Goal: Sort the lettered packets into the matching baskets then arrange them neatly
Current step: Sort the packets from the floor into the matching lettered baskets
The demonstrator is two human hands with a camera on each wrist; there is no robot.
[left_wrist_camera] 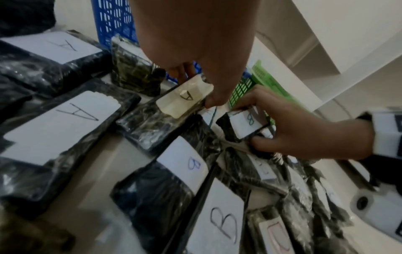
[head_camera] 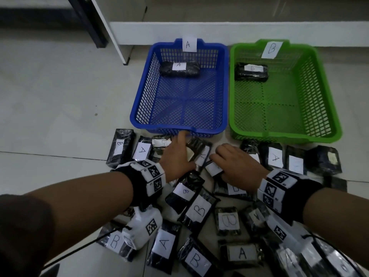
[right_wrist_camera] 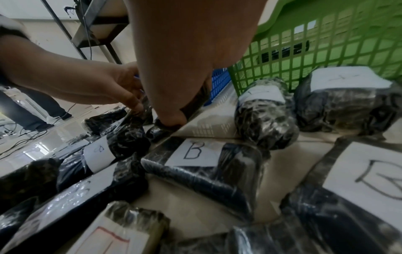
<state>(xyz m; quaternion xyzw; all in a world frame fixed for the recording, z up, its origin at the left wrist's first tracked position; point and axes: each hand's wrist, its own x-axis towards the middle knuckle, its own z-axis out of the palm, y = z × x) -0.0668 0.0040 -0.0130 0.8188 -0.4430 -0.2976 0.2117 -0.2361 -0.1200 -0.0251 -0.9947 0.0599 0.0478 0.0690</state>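
From the head camera, the blue basket (head_camera: 180,92) tagged A and the green basket (head_camera: 283,92) tagged B sat side by side on the tiled floor (head_camera: 60,96), each with a single black wrapped packet in its far left corner — an A packet (head_camera: 179,69) in the blue one, a B packet (head_camera: 251,71) in the green. A crowd of loose packets (head_camera: 197,210) lay on the floor in front of both baskets, some overlapping. The left hand (head_camera: 176,156) reached into the row just before the blue basket's near rim, fingers curled on a yellowish-labelled packet (head_camera: 196,152). The right hand (head_camera: 233,162) was beside it, fingers bent over a small white-labelled packet (head_camera: 213,168). A white panel (head_camera: 111,27) stood behind the blue basket.

From the left wrist, the left hand's fingertips (left_wrist_camera: 214,101) pinched the edge of the yellowish-labelled packet (left_wrist_camera: 185,96), marked A, which rested on its neighbours. The right hand (left_wrist_camera: 304,130) gripped the small packet (left_wrist_camera: 243,123), marked B, between thumb and fingers.

From the right wrist, the right hand (right_wrist_camera: 185,68) blocked the small packet almost wholly — only a dark end (right_wrist_camera: 158,132) showed under the fingertips. Two rounded packets (right_wrist_camera: 265,113) lay against the green basket's wall (right_wrist_camera: 304,56), and a flat B packet (right_wrist_camera: 202,165) sat just below the hand.
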